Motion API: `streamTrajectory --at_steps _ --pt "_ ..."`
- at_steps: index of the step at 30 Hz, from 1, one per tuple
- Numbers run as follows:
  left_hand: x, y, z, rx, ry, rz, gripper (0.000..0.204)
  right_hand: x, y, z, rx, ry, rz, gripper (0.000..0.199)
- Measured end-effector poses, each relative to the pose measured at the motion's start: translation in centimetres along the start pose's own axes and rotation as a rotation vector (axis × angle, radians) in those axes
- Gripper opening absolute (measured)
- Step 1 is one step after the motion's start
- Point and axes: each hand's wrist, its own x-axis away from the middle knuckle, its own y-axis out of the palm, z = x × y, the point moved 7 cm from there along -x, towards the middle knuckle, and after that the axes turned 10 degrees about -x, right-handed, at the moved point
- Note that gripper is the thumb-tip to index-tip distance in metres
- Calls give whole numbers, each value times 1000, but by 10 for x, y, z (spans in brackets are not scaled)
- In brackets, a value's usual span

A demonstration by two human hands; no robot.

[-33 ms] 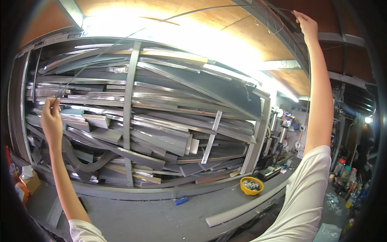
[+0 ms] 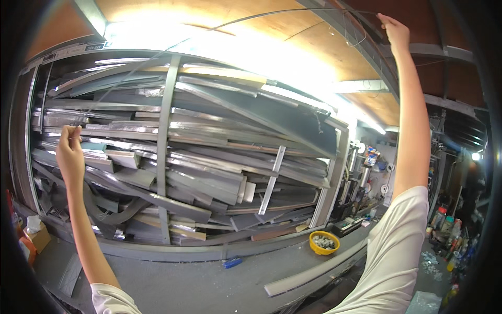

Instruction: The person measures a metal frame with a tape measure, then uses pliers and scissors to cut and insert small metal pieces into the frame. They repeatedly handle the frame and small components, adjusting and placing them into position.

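Strip (image 2: pixel 235 21) spans your hands: left hand (image 2: pixel 69 152) pinches low end, right hand (image 2: pixel 396 32) pinches high end, long axis arching overhead.

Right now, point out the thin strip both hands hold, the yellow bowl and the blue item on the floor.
thin strip (image 2: pixel 272 14): head view, middle of its arc under the ceiling.
yellow bowl (image 2: pixel 315 247): head view, front rim.
blue item (image 2: pixel 232 262): head view, its middle.

No visible change between frames.
Both hands hold as before: left hand (image 2: pixel 70 152) pinching the thin strip (image 2: pixel 251 18) by the rack (image 2: pixel 166 157), right hand (image 2: pixel 395 32) raised at its far end.
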Motion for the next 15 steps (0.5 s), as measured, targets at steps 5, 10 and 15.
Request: streamTrajectory --at_steps 5,10,15 --pt "18 53 35 -8 -103 -42 26 -34 34 64 227 46 36 30" --pt "78 63 27 65 -95 -84 22 4 34 76 50 279 -71 27" --pt "190 64 26 164 -187 -385 28 113 -47 30 55 228 -230 24"
